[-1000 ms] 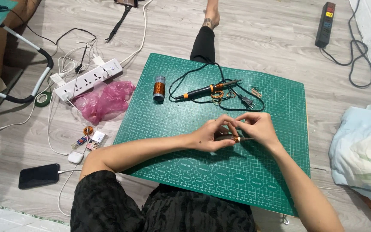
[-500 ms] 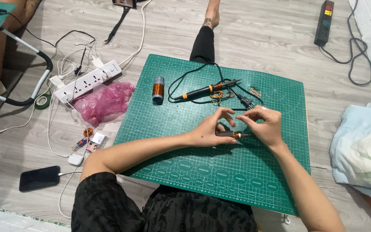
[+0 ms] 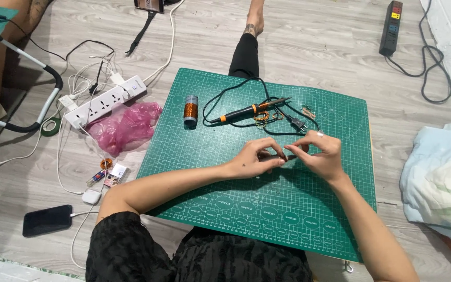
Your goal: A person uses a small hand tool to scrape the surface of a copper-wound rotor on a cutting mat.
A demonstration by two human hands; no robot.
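- We have our left hand [image 3: 254,156] and right hand [image 3: 322,154] meeting over the middle of the green gridded cutting mat [image 3: 225,172], fingertips pinched narrowly together on a small dark part [image 3: 287,155] held between them; it is too small for us to tell what it is.
- Just beyond our hands we list a soldering iron with black and orange handle [image 3: 249,109] lying on the mat, its black cord looped around it and ending in a plug [image 3: 298,124].
- Beside the iron, to the left, a spool of copper wire [image 3: 190,110] stands upright on the mat.
- Off the mat's left edge we note a crumpled pink plastic bag [image 3: 125,125], a white power strip [image 3: 105,101] with white cables, and small colourful bits [image 3: 108,175] on the floor.
- Nearer us on the left, a black phone [image 3: 47,220] lies flat, cable attached.
- At the right, a pale blue cloth [image 3: 439,177] is bunched up.
- Farthest, a black power strip [image 3: 390,21] rests on the grey wood-look floor [image 3: 319,47]; our leg in black [image 3: 246,52] stretches past the mat.
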